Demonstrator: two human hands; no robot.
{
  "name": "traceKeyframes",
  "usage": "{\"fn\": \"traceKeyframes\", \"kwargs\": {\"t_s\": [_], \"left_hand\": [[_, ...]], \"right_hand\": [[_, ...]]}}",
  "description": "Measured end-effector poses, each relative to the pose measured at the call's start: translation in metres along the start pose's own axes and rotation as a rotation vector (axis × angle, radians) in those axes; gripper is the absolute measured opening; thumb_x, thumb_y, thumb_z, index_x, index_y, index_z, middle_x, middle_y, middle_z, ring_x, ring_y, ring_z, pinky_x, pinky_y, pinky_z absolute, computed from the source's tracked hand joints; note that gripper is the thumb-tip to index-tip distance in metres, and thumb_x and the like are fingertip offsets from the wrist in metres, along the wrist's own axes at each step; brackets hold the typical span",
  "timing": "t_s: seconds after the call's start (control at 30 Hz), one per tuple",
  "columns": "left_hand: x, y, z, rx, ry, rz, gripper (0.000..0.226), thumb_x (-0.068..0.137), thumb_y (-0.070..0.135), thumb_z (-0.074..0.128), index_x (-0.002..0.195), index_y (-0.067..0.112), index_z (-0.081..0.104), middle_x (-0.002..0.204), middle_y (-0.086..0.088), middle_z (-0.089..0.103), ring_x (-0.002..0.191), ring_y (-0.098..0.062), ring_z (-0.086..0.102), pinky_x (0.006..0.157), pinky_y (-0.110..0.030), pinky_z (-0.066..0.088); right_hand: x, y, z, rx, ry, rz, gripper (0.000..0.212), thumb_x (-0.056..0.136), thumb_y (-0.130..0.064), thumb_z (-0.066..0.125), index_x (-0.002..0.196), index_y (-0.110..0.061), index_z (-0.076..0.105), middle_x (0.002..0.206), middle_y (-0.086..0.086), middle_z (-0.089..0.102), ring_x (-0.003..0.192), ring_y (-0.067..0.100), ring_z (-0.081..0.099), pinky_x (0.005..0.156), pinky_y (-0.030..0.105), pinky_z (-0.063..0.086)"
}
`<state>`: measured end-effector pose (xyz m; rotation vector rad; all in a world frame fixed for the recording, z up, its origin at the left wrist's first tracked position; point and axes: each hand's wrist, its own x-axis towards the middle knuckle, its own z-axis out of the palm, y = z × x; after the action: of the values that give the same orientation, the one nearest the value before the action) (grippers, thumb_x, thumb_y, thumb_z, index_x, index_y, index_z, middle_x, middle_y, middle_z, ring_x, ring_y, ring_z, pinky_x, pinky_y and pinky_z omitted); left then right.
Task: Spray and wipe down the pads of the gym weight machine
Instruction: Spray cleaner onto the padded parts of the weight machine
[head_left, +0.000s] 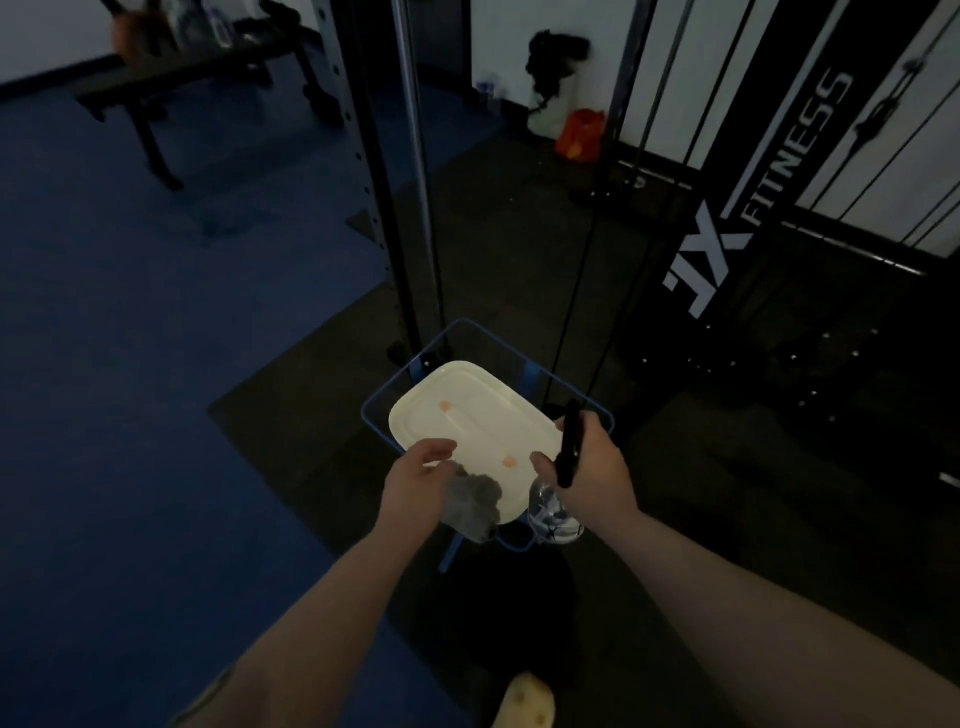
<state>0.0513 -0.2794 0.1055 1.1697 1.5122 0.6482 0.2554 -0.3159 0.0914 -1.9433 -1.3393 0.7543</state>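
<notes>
My left hand (418, 480) grips a crumpled grey cloth (474, 504) just over the near edge of a cream plastic lid (467, 410). My right hand (592, 467) holds a clear spray bottle (551, 514) by its black trigger head (569, 449), the bottle hanging down beside the lid's right corner. The lid lies on a blue wire stand (384, 402) low in front of me. The weight machine with its black "FITNESS" panel (769, 171) stands at the right; its pads are not plainly seen in the dim light.
A chrome guide rod (415, 171) and a black perforated upright (363, 156) rise just behind the stand. A dark bench (171, 78) stands at the far left on blue flooring. An orange bag (582, 132) sits by the back wall. My shoe (524, 699) shows at the bottom.
</notes>
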Motion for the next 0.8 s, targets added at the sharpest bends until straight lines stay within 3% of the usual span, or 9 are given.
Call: {"fn": "traceKeyframes", "kwargs": {"t_s": [0.27, 0.4, 0.67, 0.8], "left_hand": [[0.056, 0.018, 0.001, -0.005, -0.008, -0.051, 0.026, 0.09, 0.009, 0.055, 0.113, 0.018, 0.065, 0.111, 0.005, 0.059, 0.108, -0.013, 0.053, 0.094, -0.03, 0.04], [0.098, 0.015, 0.003, 0.037, -0.013, -0.066, 0.027, 0.089, 0.007, 0.056, 0.111, 0.017, 0.067, 0.12, 0.001, 0.06, 0.115, -0.018, 0.052, 0.105, -0.038, 0.038], [0.186, 0.003, -0.001, 0.175, -0.147, -0.046, 0.027, 0.089, 0.007, 0.054, 0.112, 0.016, 0.066, 0.11, 0.005, 0.059, 0.108, -0.016, 0.053, 0.102, -0.034, 0.04], [0.233, -0.009, -0.003, 0.229, -0.201, -0.069, 0.022, 0.09, 0.01, 0.054, 0.105, 0.023, 0.065, 0.118, 0.002, 0.06, 0.112, -0.017, 0.053, 0.103, -0.037, 0.04]], "right_hand": [[0.045, 0.001, 0.018, -0.064, -0.054, -0.005, 0.054, 0.081, -0.038, 0.075, 0.121, -0.016, 0.046, 0.116, 0.003, 0.057, 0.108, 0.026, 0.058, 0.09, 0.048, 0.049], [0.071, -0.002, 0.041, -0.085, -0.033, 0.032, 0.056, 0.079, -0.034, 0.077, 0.122, -0.014, 0.047, 0.118, 0.006, 0.059, 0.11, 0.028, 0.057, 0.09, 0.044, 0.048], [0.131, -0.01, 0.1, -0.044, -0.013, 0.091, 0.06, 0.08, -0.029, 0.077, 0.128, -0.01, 0.047, 0.123, 0.008, 0.059, 0.11, 0.027, 0.058, 0.081, 0.03, 0.04], [0.167, -0.008, 0.13, -0.036, -0.006, 0.117, 0.058, 0.079, -0.03, 0.077, 0.126, -0.011, 0.047, 0.124, 0.007, 0.059, 0.11, 0.025, 0.058, 0.084, 0.03, 0.043]]}}
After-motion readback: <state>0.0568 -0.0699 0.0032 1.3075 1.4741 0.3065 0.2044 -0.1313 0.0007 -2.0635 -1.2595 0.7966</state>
